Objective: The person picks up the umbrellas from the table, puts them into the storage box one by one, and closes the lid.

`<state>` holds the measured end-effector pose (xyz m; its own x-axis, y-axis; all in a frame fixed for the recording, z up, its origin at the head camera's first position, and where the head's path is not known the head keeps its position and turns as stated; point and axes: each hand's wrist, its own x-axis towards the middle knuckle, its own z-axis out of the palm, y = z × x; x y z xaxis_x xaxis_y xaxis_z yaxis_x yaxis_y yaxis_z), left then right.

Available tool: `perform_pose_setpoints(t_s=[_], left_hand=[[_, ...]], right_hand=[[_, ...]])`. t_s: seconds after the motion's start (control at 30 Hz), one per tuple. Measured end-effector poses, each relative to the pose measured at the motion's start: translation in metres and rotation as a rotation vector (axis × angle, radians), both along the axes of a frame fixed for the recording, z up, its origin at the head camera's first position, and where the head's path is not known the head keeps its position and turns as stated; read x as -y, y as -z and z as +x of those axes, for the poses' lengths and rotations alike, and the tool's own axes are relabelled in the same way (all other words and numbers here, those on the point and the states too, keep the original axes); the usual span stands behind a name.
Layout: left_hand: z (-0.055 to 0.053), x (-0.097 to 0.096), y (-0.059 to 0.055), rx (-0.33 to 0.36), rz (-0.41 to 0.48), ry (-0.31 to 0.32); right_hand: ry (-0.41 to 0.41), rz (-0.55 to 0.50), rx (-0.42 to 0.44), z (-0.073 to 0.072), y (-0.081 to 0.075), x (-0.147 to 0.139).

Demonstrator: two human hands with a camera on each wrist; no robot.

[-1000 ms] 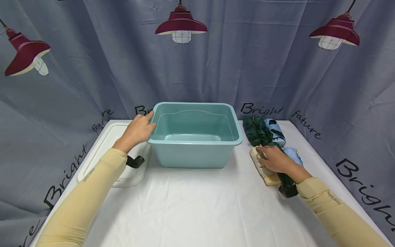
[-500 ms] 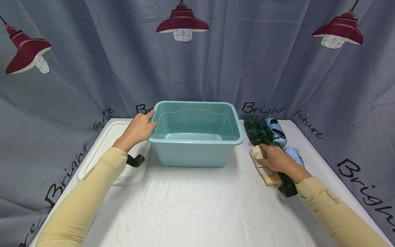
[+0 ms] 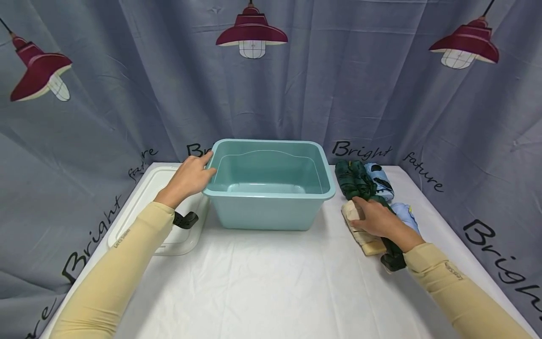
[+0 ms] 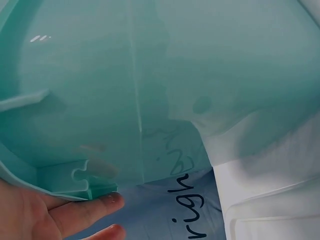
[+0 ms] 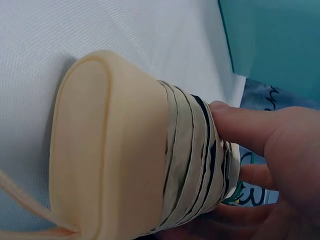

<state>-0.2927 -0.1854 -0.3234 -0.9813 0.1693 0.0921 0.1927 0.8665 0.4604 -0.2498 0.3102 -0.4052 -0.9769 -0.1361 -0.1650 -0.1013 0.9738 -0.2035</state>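
Observation:
My left hand [image 3: 188, 178] holds the left rim of an open teal plastic storage bin [image 3: 267, 212], thumb over the edge. In the left wrist view, its fingers [image 4: 85, 215] lie under the rim, against the outer wall. On the right of the table, my right hand [image 3: 378, 220] grips a cream folded umbrella [image 3: 359, 233] across its wrapped fabric. The right wrist view shows the thumb [image 5: 245, 125] on one side and fingers on the other. The umbrella's smooth handle [image 5: 107, 145], with a wrist strap [image 5: 30, 205], points away from the hand.
Dark green bundled umbrellas [image 3: 351, 180] and a blue patterned one [image 3: 379, 182] lie behind the right hand. Another light blue bundle [image 3: 405, 214] is partly hidden by that hand. A white lid [image 3: 146, 193] lies left of the bin, under the left forearm. A grey-blue curtain [image 3: 360, 94] surrounds the table.
My right thumb and fingers have settled round the cream umbrella, which has shifted slightly left. The left hand and the bin stay put.

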Motion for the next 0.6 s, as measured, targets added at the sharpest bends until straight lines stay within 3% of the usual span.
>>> perform_pose_setpoints(t_s=[0.33,0.6], left_hand=[[-0.001,0.003,-0.001,-0.007,-0.003,0.017],[0.001,-0.001,-0.001,-0.005,-0.058,-0.012]], right_hand=[[0.020,0.004,0.087,-0.004,0.004,0.004],[0.053,0.002,0.085,-0.003,0.002,0.011]])
